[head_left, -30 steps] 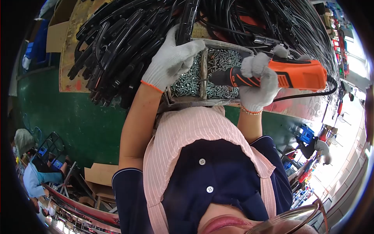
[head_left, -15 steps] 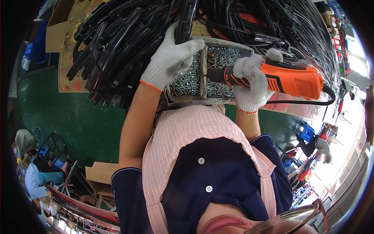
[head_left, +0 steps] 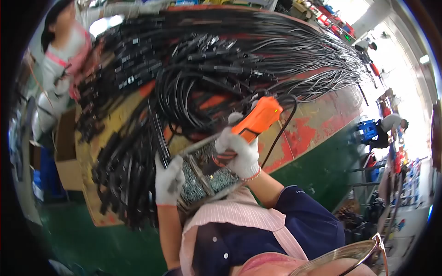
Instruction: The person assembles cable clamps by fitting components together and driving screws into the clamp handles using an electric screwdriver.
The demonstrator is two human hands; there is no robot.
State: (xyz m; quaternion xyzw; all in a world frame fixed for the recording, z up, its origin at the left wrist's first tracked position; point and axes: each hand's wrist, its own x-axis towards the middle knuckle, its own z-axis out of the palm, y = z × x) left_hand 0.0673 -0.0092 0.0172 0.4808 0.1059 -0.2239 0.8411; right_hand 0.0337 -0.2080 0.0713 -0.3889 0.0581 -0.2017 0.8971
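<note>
My left hand [head_left: 169, 181], in a white knit glove, is closed around the lower end of a long, slim black plastic part [head_left: 159, 135] that points away from me. My right hand [head_left: 240, 154], gloved too, grips an orange and black electric screwdriver [head_left: 258, 118]. The tool's dark nose points down-left over an open box of small metal screws [head_left: 193, 187], which a divider splits in two. The nose's tip is blurred, and I cannot tell whether it touches the screws.
Black parts lie piled left of the box [head_left: 124, 177]. Coiled black cables [head_left: 184, 99] and long cable bundles [head_left: 299, 60] cover the worn red-yellow table [head_left: 304, 133]. A cardboard box [head_left: 66, 156] stands at the left. Another person [head_left: 66, 55] is at the far left corner.
The view has swung and now takes in more of the table. The screwdriver has turned from pointing left to pointing down-left. Both hands keep their hold.
</note>
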